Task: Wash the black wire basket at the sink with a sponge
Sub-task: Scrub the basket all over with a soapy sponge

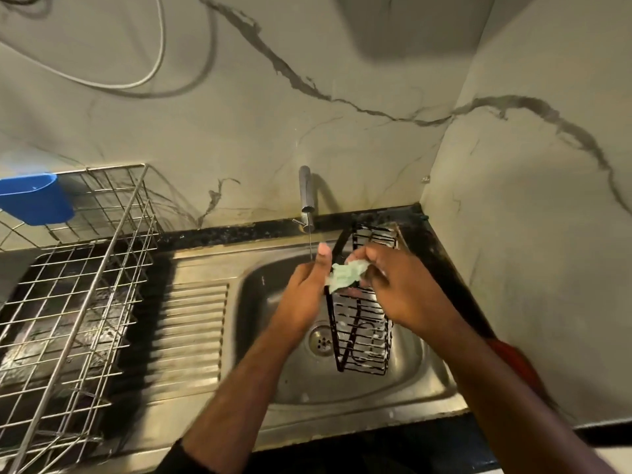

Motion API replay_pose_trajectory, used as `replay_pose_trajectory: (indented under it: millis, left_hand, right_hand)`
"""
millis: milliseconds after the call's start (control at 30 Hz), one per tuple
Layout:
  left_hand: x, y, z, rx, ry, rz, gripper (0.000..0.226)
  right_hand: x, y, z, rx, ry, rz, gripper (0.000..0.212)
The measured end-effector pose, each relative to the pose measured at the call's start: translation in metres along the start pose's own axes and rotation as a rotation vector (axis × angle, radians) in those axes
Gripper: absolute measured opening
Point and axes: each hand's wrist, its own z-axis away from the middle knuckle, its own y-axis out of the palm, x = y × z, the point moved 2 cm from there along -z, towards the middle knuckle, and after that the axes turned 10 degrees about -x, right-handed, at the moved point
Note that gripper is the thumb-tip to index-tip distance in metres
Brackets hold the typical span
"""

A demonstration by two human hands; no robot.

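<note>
The black wire basket [362,323] stands tilted in the steel sink [266,336], its upper end near the back rim, with white suds on its wires. My left hand [304,292] grips the basket's left edge, thumb pointing up. My right hand [393,282] pinches a pale green sponge [345,275] and holds it against the basket's upper part. A thin stream of water falls from the tap [305,196] just left of my left thumb.
A steel wire dish rack [78,302] stands on the left, beside the ribbed drainboard [191,330]. A blue plastic cup [34,198] hangs on the rack's back. Marble walls close the back and right. The drain [319,340] lies left of the basket.
</note>
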Motion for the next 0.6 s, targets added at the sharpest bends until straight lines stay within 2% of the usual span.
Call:
replay_pose_trajectory:
  millis: [33,67,133,200,333,400,433,500,600]
  left_hand:
    - [0.004,0.009,-0.002,-0.03,-0.063,0.113,0.075]
    - [0.003,0.015,-0.003,-0.063,-0.106,0.224,0.078]
    - [-0.001,0.022,-0.006,-0.169,-0.168,0.355,0.06]
    - [-0.004,0.022,-0.006,-0.205,-0.202,0.425,0.056]
    - [-0.002,0.009,-0.011,-0.18,-0.032,0.317,0.048]
    - [-0.003,0.006,-0.008,-0.185,0.084,0.278,0.063]
    - [-0.005,0.006,-0.005,-0.193,0.13,0.274,0.066]
    - [-0.007,0.006,-0.005,-0.215,0.188,0.297,0.056]
    - [-0.01,0.005,-0.009,-0.268,0.184,0.338,0.057]
  right_hand:
    - [0.001,-0.001,0.0,-0.012,-0.017,0.019,0.025]
    - [0.002,-0.003,0.001,-0.024,-0.032,0.04,0.026]
    - [0.0,-0.008,0.004,-0.042,-0.051,0.062,0.028]
    - [-0.005,-0.017,0.008,-0.107,-0.063,0.041,0.03]
    - [-0.019,-0.045,0.009,-0.428,-0.015,0.082,0.031]
    - [-0.025,-0.051,0.005,-0.495,-0.021,0.12,0.03]
    - [-0.027,-0.05,0.002,-0.471,-0.029,0.121,0.03]
    - [-0.029,-0.04,0.0,-0.346,-0.052,0.138,0.032]
    - [-0.02,-0.026,0.01,-0.206,-0.177,0.144,0.036]
